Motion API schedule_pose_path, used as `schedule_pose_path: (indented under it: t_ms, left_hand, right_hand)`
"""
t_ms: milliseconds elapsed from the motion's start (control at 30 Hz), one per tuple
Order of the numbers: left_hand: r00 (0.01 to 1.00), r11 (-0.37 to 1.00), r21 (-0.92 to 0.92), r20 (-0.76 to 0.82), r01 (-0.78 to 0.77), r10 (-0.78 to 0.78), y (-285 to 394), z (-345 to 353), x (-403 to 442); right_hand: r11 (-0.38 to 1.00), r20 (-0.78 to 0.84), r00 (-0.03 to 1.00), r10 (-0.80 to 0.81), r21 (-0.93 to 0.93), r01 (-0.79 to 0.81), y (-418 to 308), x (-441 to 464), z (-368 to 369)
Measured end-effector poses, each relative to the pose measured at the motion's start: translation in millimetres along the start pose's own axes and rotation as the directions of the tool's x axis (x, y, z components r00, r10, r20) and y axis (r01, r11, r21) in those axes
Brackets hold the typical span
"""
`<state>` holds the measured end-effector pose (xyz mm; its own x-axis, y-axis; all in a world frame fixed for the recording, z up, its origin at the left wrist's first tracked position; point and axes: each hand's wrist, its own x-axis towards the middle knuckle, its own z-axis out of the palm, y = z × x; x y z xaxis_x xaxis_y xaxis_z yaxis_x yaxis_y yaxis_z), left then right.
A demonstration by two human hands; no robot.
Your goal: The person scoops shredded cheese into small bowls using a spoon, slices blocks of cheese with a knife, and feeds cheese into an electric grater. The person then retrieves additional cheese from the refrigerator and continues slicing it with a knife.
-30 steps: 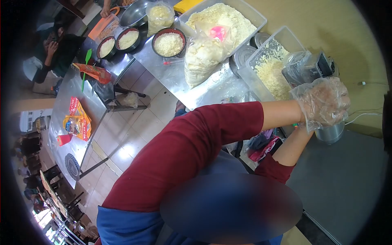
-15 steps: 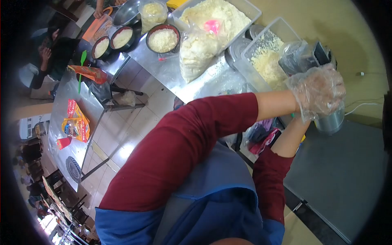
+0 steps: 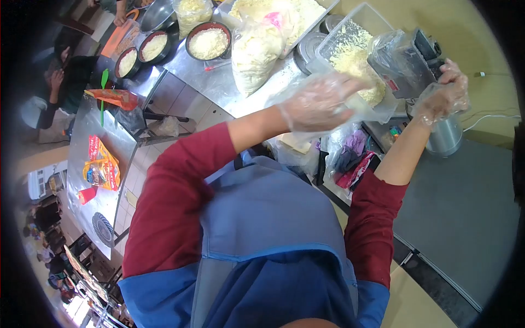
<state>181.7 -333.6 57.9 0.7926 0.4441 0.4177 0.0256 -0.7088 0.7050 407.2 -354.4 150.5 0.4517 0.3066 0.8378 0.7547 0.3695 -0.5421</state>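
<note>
My left hand (image 3: 325,104), in a clear plastic glove, is over the near edge of a clear plastic tub (image 3: 387,112), fingers stretched out and slightly blurred. I make out nothing held in it. Inside the tub lies pale yellow grated cheese (image 3: 350,54). Above the tub's right side stands a grey electric grater (image 3: 402,65) with plastic film over its front and a silver cylinder (image 3: 444,136) below. My right hand (image 3: 444,97), gloved too, closes around the grater's dark handle at its right side; the fingertips are partly hidden.
A bag of pale shreds (image 3: 254,57) and a larger tub (image 3: 295,16) stand left of the grater. Beyond are dark round pans (image 3: 209,42) with white shreds. Cloths (image 3: 355,158) lie below the tub. A second table (image 3: 104,197) holds packets. A co-worker's hand (image 3: 120,16) is at top left.
My left hand has left the grater and moved left, over the tub's near edge. My right hand, earlier mostly covered by it, now shows at the grater. The view has shifted slightly.
</note>
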Motion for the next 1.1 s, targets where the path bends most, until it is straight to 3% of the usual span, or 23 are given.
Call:
schedule_pose_path:
  t_ms: [67, 133, 167, 233, 333, 467, 533, 567, 633, 667, 767, 833, 867, 933, 1100]
  left_hand:
    - [0.991, 0.995, 0.072, 0.115, 0.062, -0.070, -25, 18, -39]
    - [0.899, 0.965, 0.038, 0.357, 0.260, -0.256, -44, 34, -67]
    - [0.899, 0.965, 0.033, 0.356, 0.260, -0.255, -52, 43, -77]
    - [0.772, 0.949, 0.048, 0.570, 0.311, -0.281, -63, 60, -93]
    - [0.704, 0.912, 0.077, 0.610, 0.403, -0.363, -70, 84, -102]
    - [0.670, 0.917, 0.117, 0.648, 0.381, -0.361, -80, 94, -98]
    - [0.594, 0.894, 0.154, 0.698, 0.420, -0.399, -85, 96, -95]
    - [0.602, 0.882, 0.174, 0.672, 0.438, -0.431, -89, 95, -95]
    - [0.710, 0.941, 0.081, 0.635, 0.329, -0.303, -94, 95, -98]
    - [0.714, 0.931, 0.103, 0.614, 0.350, -0.336, -99, 97, -101]
    - [0.781, 0.962, 0.082, 0.567, 0.261, -0.260, -101, 102, -104]
    - [0.766, 0.954, 0.087, 0.578, 0.285, -0.282, -94, 102, -104]
    - [0.770, 0.951, 0.096, 0.566, 0.293, -0.294, -92, 101, -104]
    - [0.744, 0.940, 0.037, 0.602, 0.339, -0.291, -89, 97, -105]
    - [0.823, 0.945, -0.064, 0.512, 0.321, -0.245, -95, 100, -120]
  right_hand:
    - [1.000, -0.020, 1.000, 0.017, -0.014, -0.017, 5, 5, 0]
    - [0.997, -0.023, 0.997, -0.071, -0.013, 0.071, 13, 1, -1]
    - [0.997, -0.019, 0.997, -0.073, -0.015, 0.073, 17, -4, -1]
    - [0.976, 0.010, 0.976, -0.217, 0.042, 0.216, 25, -15, 1]
    - [0.973, -0.019, 0.973, -0.228, 0.016, 0.229, 22, -19, 2]
    - [0.974, 0.005, 0.975, -0.223, 0.039, 0.223, 25, -18, -2]
    - [0.989, -0.010, 0.991, -0.135, -0.055, 0.135, 18, -17, -1]
    - [0.986, 0.022, 0.987, -0.157, -0.060, 0.158, 19, -14, -3]
    - [0.970, 0.097, 0.967, -0.234, -0.045, 0.239, 34, 2, -12]
    - [0.955, 0.138, 0.948, -0.288, -0.031, 0.295, 43, 14, -17]
    - [0.971, 0.195, 0.951, -0.239, 0.022, 0.240, 45, 56, -26]
    - [0.970, 0.111, 0.983, -0.145, -0.181, 0.163, 37, 76, -21]
    - [0.972, 0.112, 0.982, -0.149, -0.164, 0.167, 35, 86, -21]
    - [0.977, 0.028, 0.999, 0.034, -0.213, -0.027, 41, 109, -23]
    - [0.987, 0.136, 0.991, 0.013, -0.161, 0.009, 112, 174, -58]
